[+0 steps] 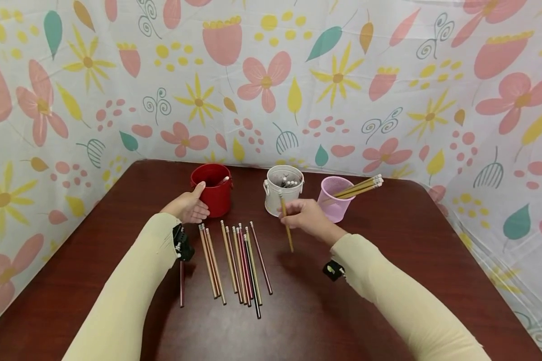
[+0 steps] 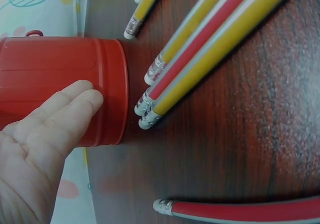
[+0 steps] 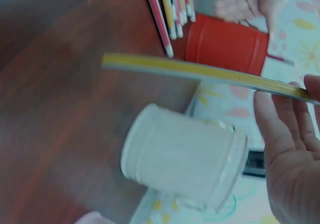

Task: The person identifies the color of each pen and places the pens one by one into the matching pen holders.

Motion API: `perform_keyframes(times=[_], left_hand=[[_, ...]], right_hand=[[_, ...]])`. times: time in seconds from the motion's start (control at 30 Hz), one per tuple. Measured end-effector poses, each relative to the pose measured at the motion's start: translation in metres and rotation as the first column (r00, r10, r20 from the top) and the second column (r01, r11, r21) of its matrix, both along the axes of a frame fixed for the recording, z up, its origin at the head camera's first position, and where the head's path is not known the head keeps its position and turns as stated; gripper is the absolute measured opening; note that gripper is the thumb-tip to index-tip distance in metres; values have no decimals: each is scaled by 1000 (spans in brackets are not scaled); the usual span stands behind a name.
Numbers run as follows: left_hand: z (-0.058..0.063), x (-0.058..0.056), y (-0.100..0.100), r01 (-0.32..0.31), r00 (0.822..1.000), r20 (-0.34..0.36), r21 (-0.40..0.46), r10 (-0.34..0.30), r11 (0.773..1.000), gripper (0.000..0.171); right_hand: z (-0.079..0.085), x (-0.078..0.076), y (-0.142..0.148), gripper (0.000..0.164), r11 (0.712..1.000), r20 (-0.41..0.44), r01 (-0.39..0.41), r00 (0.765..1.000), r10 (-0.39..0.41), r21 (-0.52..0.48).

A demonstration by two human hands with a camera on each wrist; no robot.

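Note:
My right hand point(image 1: 308, 216) pinches a yellow pencil point(image 1: 288, 233) between thumb and fingers near its upper end, just in front of the white bucket point(image 1: 274, 204). The right wrist view shows this pencil point(image 3: 170, 69) slanting past the white bucket's side. My left hand point(image 1: 188, 206) lies with straight fingers against the red bucket point(image 1: 218, 203), thumb up at its rim; in the left wrist view its fingertips point(image 2: 89, 97) overlap the bucket's wall point(image 2: 50, 58). One pencil end point(image 1: 225, 179) shows at the red bucket's rim, and several white ends point(image 1: 290, 183) inside the white one.
A pink mesh cup point(image 1: 333, 208) at the right holds several yellow pencils point(image 1: 359, 187) leaning right. Loose striped pencils point(image 1: 241, 265) in red, yellow and dark tones lie on the brown table point(image 1: 325, 321). One red pencil point(image 1: 182, 286) lies apart by the left sleeve. A flowered cloth point(image 1: 271, 100) hangs behind.

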State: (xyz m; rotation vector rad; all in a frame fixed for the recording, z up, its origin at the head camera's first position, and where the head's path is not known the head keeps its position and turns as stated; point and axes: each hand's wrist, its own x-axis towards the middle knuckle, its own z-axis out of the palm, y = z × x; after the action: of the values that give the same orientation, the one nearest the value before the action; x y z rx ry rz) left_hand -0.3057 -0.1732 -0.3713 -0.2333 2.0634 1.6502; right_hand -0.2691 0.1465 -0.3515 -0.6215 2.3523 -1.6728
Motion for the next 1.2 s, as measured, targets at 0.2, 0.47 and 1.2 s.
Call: perform_keyframes(times=[0.2, 0.47, 1.2], left_hand=[[0, 0, -1, 16, 1000, -2, 7, -16, 1000, 87], [4, 2, -4, 44, 999, 11, -10, -44, 999, 86], [3, 2, 1, 8, 1000, 4, -15, -8, 1000, 88]], right_hand=[[23, -6, 20, 21, 998, -127, 64, 990, -62, 14], [63, -12, 56, 22, 993, -159, 59, 986, -43, 99], [30, -27, 125, 17, 439, 162, 462, 808, -567, -771]])
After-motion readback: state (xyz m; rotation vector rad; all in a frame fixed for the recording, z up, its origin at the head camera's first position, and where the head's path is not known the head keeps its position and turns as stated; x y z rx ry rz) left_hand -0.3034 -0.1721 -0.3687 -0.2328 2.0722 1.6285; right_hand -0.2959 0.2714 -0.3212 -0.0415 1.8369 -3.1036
